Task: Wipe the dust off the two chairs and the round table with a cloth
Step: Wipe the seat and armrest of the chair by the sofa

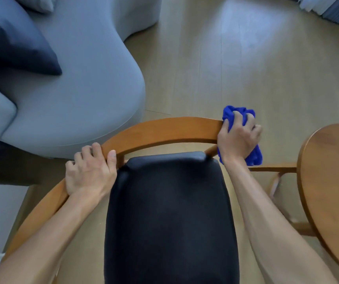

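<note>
Sofa (78, 83), grey and broad, fills the upper left, with a dark cushion (15, 46) lying on it. Beside it stands the chair (164, 132), black seat toward the wearer and curved wooden back rail arching across the view; the round table (332, 181) sits just to its right. The left hand (88, 173) wraps the rail's left bend, fingers over the top and thumb inside, likely to steady the chair against the wiping push. The right hand (239, 138) bunches the blue cloth (238, 117) in curled fingers, pressing it onto the rail's right end.
</note>
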`<state>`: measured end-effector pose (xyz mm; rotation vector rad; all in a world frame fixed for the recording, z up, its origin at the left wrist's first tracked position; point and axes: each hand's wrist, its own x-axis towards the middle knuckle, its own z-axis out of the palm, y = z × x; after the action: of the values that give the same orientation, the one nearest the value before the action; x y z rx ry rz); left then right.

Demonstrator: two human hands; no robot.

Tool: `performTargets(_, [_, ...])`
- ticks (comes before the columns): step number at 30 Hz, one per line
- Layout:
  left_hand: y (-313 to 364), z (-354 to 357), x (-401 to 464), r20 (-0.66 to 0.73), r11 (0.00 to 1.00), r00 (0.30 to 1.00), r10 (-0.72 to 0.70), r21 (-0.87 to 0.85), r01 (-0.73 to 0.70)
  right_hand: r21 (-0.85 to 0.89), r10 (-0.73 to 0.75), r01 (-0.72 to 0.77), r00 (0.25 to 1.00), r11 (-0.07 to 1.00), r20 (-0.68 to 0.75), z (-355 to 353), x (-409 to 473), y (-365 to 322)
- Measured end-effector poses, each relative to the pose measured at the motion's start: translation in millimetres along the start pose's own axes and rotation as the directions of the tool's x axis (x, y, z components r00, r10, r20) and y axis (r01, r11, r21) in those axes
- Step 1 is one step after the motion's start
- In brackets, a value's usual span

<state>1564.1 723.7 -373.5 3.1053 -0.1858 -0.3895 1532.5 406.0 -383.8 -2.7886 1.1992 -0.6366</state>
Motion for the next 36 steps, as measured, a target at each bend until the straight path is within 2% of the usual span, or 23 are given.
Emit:
performTargets(3, [0.6,-1.8,-0.1,0.016,1.0,1.0,0.002,-0.004,-0.002,0.088,-0.318,0.318,0.948,0.944,-0.01,5.9,-33.6,-80.3])
performTargets(7, [-1.4,-2.6,0.0,0.044,1.0,0.999,0.011,-0.007,-0.011,0.36,-0.624,0.579,0.781,0.732,0.013,-0.5,-116.5,-182.5])
performTargets(11, [-3.7,-4.3,2.2,0.092,1.0,0.996,0.002,-0.028,0.001,0.435,-0.809,0.737,0.587,0.517,-0.035,-3.1,-105.8,-158.5])
performTargets(12, [-4.2,-4.8,2.9,0.092,1.0,0.996,0.011,-0.026,-0.008,0.417,-0.811,0.741,0.585,0.526,-0.019,-2.9,-90.7,-139.0])
performTargets(13, [-5.0,-4.3,3.3,0.088,0.999,0.996,0.028,-0.021,-0.027,0.38,-0.776,0.72,0.631,0.58,-0.01,-1.3,-73.1,-115.6])
performTargets(14, [-5.9,-3.9,3.3,0.084,0.999,0.996,0.043,-0.017,-0.042,0.318,-0.708,0.673,0.706,0.668,-0.009,1.4,-52.5,-87.7])
performTargets(17, [-5.4,-3.0,2.4,0.074,0.999,0.996,0.05,-0.009,-0.049,0.177,-0.376,0.359,0.924,0.916,0.072,-4.6,0.9,-3.5])
performTargets(19, [-4.0,-2.7,2.9,0.067,0.999,0.997,0.039,-0.002,-0.039,0.116,-0.156,0.145,0.983,0.983,0.099,-9.1,11.6,18.6])
performTargets(21, [-3.0,-1.0,2.5,0.071,0.999,0.997,0.034,0.0,-0.034,0.091,-0.101,0.096,0.993,0.991,0.053,-6.8,-4.8,-1.7])
performTargets(23, [-3.8,0.6,3.7,0.06,0.999,0.997,0.038,0.004,-0.038,0.145,-0.25,0.249,0.968,0.958,-0.01,-1.0,-40.5,-52.0])
performTargets(27, [-5.2,1.6,4.9,0.049,0.999,0.998,0.036,-0.012,-0.036,0.321,-0.602,0.59,0.795,0.741,-0.07,-1.7,-114.9,-151.4])
performTargets(30, [-6.7,0.6,5.9,0.054,0.999,0.998,0.042,-0.031,-0.04,0.356,-0.765,0.735,0.639,0.577,-0.081,-5.3,-108.8,-131.5])
performTargets(31, [-7.1,-0.1,5.9,0.063,0.998,0.997,0.046,-0.034,-0.043,0.337,-0.778,0.748,0.625,0.571,-0.069,-3.3,-96.6,-108.8])
performTargets(33, [-7.3,-0.9,4.9,0.07,0.998,0.996,0.047,-0.039,-0.044,0.247,-0.702,0.692,0.71,0.679,-0.062,-2.1,-67.4,-53.1])
performTargets(36, [-5.4,-0.7,3.8,0.058,0.999,0.997,0.042,-0.026,-0.041,0.13,-0.486,0.486,0.873,0.864,-0.035,-11.1,-33.9,17.3])
